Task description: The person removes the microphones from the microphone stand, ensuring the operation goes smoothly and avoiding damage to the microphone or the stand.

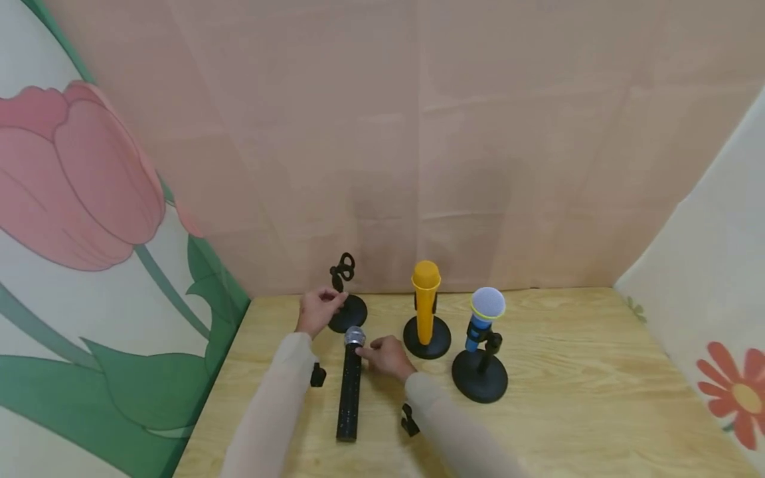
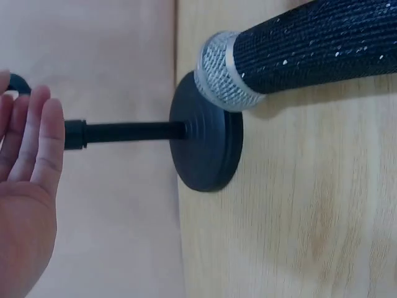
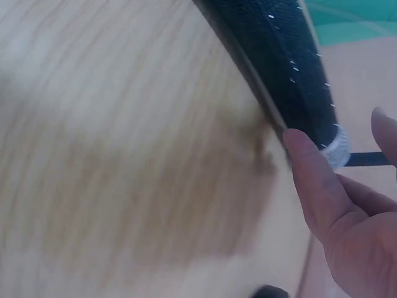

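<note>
A black microphone stand (image 1: 348,315) with a ring-shaped clip stands at the back left of the table. My left hand (image 1: 319,311) pinches its upper post, just below the clip; in the left wrist view the fingers (image 2: 46,146) cover that spot. In front of the stand, a sparkly black microphone (image 1: 349,392) with a silver mesh head lies lengthwise, its head towards the base. My right hand (image 1: 390,357) is at the microphone's right side, a fingertip (image 3: 298,139) touching the handle near the head, while another finger is held apart from it.
A yellow microphone (image 1: 425,302) stands upright on a black base to the right of my right hand. Farther right and nearer, a blue microphone (image 1: 478,325) with a pale head sits tilted in another black stand (image 1: 480,378). A pinkish cloth (image 1: 418,133) hangs behind the table.
</note>
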`<state>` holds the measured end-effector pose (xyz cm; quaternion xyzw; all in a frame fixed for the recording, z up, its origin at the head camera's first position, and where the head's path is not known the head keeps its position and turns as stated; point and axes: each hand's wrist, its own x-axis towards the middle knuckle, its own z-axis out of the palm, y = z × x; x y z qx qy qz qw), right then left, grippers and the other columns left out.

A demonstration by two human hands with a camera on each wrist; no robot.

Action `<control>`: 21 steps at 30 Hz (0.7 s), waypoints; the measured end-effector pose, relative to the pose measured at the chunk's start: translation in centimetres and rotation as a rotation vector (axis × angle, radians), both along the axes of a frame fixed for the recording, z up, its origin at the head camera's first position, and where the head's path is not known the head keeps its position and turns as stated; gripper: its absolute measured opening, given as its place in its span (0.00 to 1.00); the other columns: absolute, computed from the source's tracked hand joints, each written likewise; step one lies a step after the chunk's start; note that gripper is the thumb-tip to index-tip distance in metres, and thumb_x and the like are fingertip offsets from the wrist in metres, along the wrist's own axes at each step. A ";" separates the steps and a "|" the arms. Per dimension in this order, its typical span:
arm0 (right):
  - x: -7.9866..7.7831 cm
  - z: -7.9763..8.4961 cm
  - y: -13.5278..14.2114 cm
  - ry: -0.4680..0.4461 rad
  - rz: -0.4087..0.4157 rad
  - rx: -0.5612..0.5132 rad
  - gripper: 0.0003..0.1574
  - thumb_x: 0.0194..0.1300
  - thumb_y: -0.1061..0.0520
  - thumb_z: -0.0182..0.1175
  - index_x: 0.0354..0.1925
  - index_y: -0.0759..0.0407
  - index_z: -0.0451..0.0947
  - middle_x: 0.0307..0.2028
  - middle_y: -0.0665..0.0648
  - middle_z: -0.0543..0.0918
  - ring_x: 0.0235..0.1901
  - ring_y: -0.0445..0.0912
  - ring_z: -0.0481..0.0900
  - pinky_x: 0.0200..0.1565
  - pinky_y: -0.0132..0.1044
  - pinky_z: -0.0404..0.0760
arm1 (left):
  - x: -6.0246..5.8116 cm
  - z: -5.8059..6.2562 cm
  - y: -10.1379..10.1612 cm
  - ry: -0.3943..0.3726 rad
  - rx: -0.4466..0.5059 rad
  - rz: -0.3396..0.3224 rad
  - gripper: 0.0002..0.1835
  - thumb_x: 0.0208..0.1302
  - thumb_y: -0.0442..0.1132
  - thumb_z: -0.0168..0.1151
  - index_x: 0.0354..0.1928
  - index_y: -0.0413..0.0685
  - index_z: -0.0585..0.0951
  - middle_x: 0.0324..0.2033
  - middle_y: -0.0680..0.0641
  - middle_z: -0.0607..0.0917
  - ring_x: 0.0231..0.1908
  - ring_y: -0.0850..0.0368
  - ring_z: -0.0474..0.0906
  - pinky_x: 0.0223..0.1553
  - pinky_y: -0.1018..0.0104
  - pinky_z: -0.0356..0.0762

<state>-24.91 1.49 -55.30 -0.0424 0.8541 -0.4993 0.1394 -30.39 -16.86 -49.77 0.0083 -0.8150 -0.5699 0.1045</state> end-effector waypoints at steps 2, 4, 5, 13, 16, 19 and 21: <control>-0.7 -0.6 0.3 -0.024 -0.004 0.001 0.36 0.64 0.43 0.69 0.55 0.72 0.79 0.37 0.60 0.87 0.36 0.49 0.85 0.44 0.48 0.85 | 0.2 0.0 0.3 -0.004 0.006 -0.058 0.08 0.63 0.38 0.72 0.35 0.39 0.86 0.30 0.44 0.88 0.33 0.49 0.86 0.35 0.62 0.86; -0.6 0.2 0.9 -0.009 0.016 0.015 0.37 0.65 0.42 0.68 0.57 0.72 0.79 0.43 0.62 0.87 0.40 0.50 0.86 0.44 0.47 0.85 | 0.2 0.1 0.7 -0.006 0.015 -0.120 0.08 0.63 0.37 0.71 0.38 0.38 0.86 0.33 0.43 0.88 0.35 0.50 0.86 0.36 0.62 0.86; -0.5 0.5 1.2 0.005 0.032 0.019 0.37 0.65 0.42 0.68 0.57 0.71 0.78 0.46 0.63 0.86 0.41 0.51 0.86 0.44 0.47 0.85 | 0.1 0.1 0.9 -0.013 0.019 -0.146 0.09 0.64 0.36 0.70 0.40 0.36 0.86 0.35 0.43 0.88 0.35 0.51 0.86 0.37 0.61 0.86; 0.4 3.6 3.5 0.088 0.106 0.053 0.41 0.65 0.36 0.65 0.60 0.66 0.78 0.52 0.61 0.85 0.51 0.54 0.83 0.48 0.49 0.84 | 0.2 1.4 3.2 -0.054 -0.064 -0.283 0.14 0.67 0.40 0.67 0.50 0.40 0.86 0.43 0.43 0.88 0.40 0.46 0.87 0.43 0.58 0.85; 0.8 4.4 4.2 0.149 0.121 0.058 0.39 0.66 0.37 0.65 0.59 0.66 0.79 0.51 0.61 0.85 0.50 0.53 0.83 0.48 0.47 0.84 | 0.2 1.8 3.8 -0.029 -0.077 -0.328 0.14 0.68 0.38 0.66 0.51 0.39 0.85 0.45 0.43 0.88 0.44 0.46 0.86 0.45 0.60 0.84; 1.3 5.2 4.9 0.208 0.125 0.056 0.37 0.67 0.39 0.64 0.59 0.67 0.79 0.51 0.61 0.85 0.50 0.53 0.83 0.49 0.47 0.84 | 0.2 2.0 4.1 -0.016 -0.083 -0.361 0.13 0.69 0.39 0.66 0.52 0.40 0.85 0.46 0.44 0.88 0.46 0.49 0.85 0.47 0.59 0.84; 1.7 5.7 5.4 0.224 0.112 0.047 0.34 0.68 0.41 0.64 0.58 0.66 0.79 0.51 0.62 0.85 0.50 0.53 0.84 0.49 0.48 0.84 | 0.3 2.1 4.3 -0.008 -0.086 -0.385 0.14 0.69 0.39 0.65 0.53 0.42 0.85 0.47 0.45 0.87 0.48 0.51 0.84 0.48 0.59 0.83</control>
